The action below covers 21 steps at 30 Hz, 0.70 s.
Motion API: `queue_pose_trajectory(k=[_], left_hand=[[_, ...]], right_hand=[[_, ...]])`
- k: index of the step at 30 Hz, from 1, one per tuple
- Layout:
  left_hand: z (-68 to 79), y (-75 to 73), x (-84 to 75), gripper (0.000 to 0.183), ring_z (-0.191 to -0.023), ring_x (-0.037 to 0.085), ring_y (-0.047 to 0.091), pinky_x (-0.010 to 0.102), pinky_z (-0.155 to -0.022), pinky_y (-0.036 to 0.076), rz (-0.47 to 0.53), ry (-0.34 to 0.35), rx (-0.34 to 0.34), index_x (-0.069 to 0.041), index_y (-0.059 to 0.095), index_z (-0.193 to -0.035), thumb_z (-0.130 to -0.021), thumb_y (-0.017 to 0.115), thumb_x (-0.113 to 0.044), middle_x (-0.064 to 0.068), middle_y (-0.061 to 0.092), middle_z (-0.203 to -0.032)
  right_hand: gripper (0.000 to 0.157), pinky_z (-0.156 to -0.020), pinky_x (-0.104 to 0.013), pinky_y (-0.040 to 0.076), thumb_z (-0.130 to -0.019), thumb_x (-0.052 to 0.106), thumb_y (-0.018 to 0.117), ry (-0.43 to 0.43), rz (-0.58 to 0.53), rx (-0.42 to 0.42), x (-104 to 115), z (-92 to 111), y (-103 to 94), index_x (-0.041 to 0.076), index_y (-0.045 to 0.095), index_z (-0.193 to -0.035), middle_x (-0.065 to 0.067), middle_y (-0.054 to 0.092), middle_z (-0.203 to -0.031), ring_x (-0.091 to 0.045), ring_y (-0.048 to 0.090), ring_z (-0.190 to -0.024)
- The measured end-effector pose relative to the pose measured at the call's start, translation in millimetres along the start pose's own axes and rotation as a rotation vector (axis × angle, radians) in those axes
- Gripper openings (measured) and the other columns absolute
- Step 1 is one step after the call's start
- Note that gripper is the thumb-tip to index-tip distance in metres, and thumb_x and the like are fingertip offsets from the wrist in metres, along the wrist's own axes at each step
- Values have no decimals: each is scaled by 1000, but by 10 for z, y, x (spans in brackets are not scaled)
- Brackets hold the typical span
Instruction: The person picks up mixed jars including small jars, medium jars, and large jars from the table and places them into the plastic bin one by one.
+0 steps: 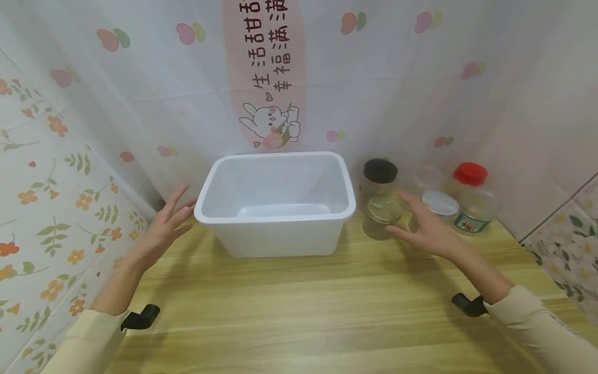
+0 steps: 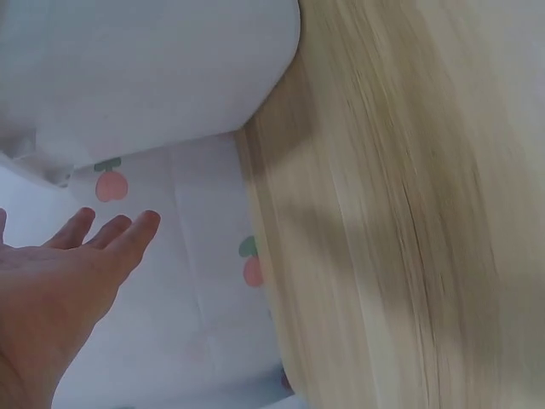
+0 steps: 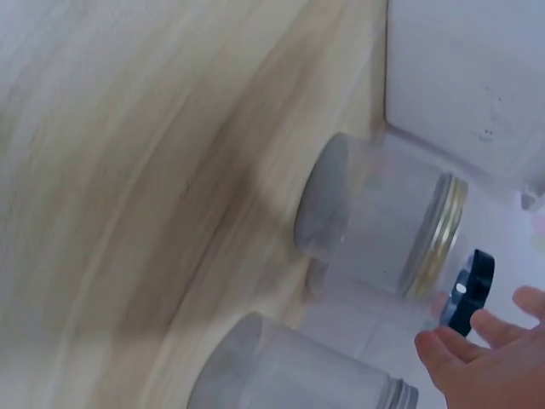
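Note:
A white plastic bin (image 1: 280, 236) stands upright on the wooden table, with nothing inside it. My left hand (image 1: 165, 228) is just left of its rim, fingers spread and holding nothing. In the left wrist view the left hand (image 2: 68, 281) appears beside the bin's wall (image 2: 153, 68), fingers extended. My right hand (image 1: 427, 228) hovers over the jars at the right, fingers apart and gripping nothing. Nearest to it is a clear jar with a gold lid (image 1: 384, 209). Behind that jar stands one with a black lid (image 1: 380, 171). The right wrist view shows the right hand (image 3: 502, 358) close to the jar lids.
Further right are a jar with a silver lid (image 1: 440, 203), one with a red lid (image 1: 470, 174) and a clear jar with a green label (image 1: 471, 222). A printed curtain (image 1: 187, 78) hangs behind the table (image 1: 299, 311). Floral-patterned walls flank both sides.

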<state>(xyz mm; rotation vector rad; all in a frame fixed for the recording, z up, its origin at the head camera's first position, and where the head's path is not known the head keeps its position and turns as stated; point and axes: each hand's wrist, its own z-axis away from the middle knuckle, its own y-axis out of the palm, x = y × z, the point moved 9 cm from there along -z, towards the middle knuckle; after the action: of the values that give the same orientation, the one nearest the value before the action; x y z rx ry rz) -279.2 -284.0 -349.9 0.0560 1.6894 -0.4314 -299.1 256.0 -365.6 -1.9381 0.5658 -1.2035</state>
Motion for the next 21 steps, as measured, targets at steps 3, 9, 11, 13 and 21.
queue_pose_trajectory(k=[3, 9, 11, 13, 21], left_hand=[[-53, 24, -5, 62, -146, 46, 19, 68, -110, 21, -1, 10, -15, -26, 10, -165, -111, 41, -24, 25, 16, -163], [-76, 53, 63, 59, -146, 44, 19, 70, -111, 16, -14, 11, 7, -20, 17, -164, -110, 41, -22, 22, 18, -163], [-75, 59, 81, 60, -146, 42, 20, 70, -111, 16, -9, 8, 12, -22, 15, -164, -110, 41, -22, 22, 18, -163], [-69, 62, 78, 62, -145, 40, 23, 69, -111, 17, -16, 10, 13, -24, 12, -164, -110, 41, -22, 21, 19, -163], [-117, 136, -12, 61, -140, 36, 35, 67, -110, 22, -42, 62, 66, -24, 16, -164, -110, 42, -17, 20, 25, -162]], right_hand=[[94, -106, -70, 28, -89, 34, 80, 38, -12, -20, -30, -11, 34, 0, 25, -158, -26, 28, -158, -49, 29, -140], [100, -108, -70, 25, -88, 34, 81, 78, -50, -67, -70, -48, 114, -2, 19, -158, -30, 24, -158, -52, 25, -142], [102, -109, -70, 22, -87, 35, 82, 93, -64, -77, -85, -63, 145, -1, 18, -159, -28, 21, -160, -50, 22, -143], [105, -110, -70, 21, -87, 37, 82, 115, -75, -82, -110, -75, 178, 0, 16, -159, -27, 19, -161, -49, 20, -145], [113, -110, -70, 19, -83, 34, 86, 144, -136, -129, -210, -123, 280, -2, 10, -159, -29, 16, -161, -50, 16, -145]])
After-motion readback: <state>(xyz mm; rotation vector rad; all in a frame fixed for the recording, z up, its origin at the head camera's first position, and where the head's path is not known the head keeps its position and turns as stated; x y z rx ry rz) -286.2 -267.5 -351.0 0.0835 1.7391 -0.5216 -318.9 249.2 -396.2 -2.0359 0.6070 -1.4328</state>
